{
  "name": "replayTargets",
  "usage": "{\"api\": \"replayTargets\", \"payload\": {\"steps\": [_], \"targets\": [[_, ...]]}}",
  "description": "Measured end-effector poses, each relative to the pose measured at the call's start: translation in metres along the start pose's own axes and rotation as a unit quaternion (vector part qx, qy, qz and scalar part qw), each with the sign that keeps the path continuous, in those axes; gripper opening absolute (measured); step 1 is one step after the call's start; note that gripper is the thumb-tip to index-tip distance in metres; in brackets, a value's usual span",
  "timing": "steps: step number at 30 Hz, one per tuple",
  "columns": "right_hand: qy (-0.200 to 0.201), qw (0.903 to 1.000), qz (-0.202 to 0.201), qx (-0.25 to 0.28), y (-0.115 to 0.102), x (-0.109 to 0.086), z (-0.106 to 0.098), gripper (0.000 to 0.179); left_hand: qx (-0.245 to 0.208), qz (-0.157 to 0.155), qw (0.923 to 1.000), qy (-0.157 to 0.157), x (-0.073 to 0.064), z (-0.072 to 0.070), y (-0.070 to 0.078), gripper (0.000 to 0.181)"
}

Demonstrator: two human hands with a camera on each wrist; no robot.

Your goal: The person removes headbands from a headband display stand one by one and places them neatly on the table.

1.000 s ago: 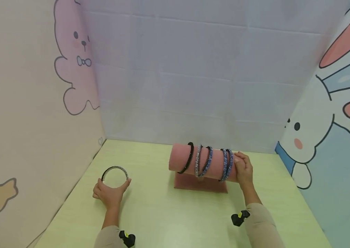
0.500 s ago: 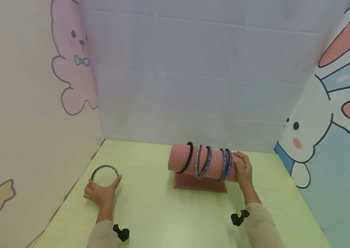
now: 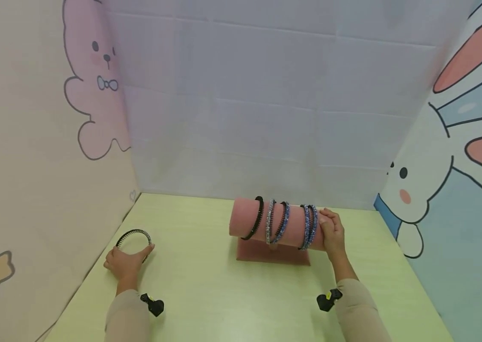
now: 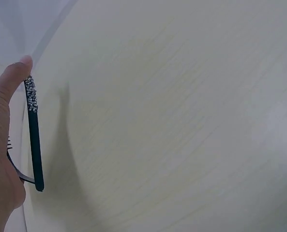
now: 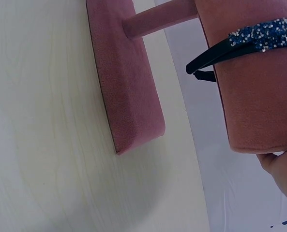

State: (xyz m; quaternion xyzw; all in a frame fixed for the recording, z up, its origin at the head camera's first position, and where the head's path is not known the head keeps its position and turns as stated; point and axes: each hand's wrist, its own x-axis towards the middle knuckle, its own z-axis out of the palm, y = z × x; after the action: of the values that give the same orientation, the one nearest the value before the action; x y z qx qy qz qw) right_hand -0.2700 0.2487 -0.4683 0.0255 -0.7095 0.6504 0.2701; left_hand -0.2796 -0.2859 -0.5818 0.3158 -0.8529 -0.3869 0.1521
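Thumb and fingers of my left hand (image 3: 126, 263) grip a black toothed headband (image 3: 134, 231) at the table's left side. In the left wrist view this headband (image 4: 35, 145) shows a band of silver stones near the thumb. I cannot tell if it touches the table. My right hand (image 3: 333, 234) holds the right end of a pink velvet roll (image 3: 245, 217), raised on a post over a pink base (image 3: 272, 254). Around the roll sit a black headband (image 3: 259, 218), a silver-stoned headband (image 3: 269, 223) and several blue-stoned headbands (image 3: 307, 227).
The pale yellow-green table (image 3: 206, 294) stretches between the two hands. A whitish cloth wall (image 3: 223, 118) closes the back. Printed panels with cartoon animals, such as a rabbit (image 3: 416, 199), stand at the sides.
My left hand has moved left with the headband, a little nearer the left wall. The right hand stays on the end of the roll. The head view has turned slightly.
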Motion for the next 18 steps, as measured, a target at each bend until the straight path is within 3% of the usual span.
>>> {"api": "replayTargets", "payload": {"steps": [6, 12, 18], "targets": [[0.001, 0.9999, 0.012, -0.005, 0.000, 0.000, 0.000, 0.024, 0.021, -0.006, 0.9996, -0.019, 0.002, -0.008, -0.009, 0.112], [-0.006, 0.9998, 0.016, -0.005, 0.000, -0.001, -0.001, 0.025, 0.036, -0.004, 0.9989, -0.028, -0.001, -0.007, -0.019, 0.111], [-0.011, 0.9998, 0.017, 0.004, 0.001, 0.001, -0.001, 0.025, 0.094, 0.038, 0.9939, -0.043, 0.003, -0.004, -0.023, 0.119]]}}
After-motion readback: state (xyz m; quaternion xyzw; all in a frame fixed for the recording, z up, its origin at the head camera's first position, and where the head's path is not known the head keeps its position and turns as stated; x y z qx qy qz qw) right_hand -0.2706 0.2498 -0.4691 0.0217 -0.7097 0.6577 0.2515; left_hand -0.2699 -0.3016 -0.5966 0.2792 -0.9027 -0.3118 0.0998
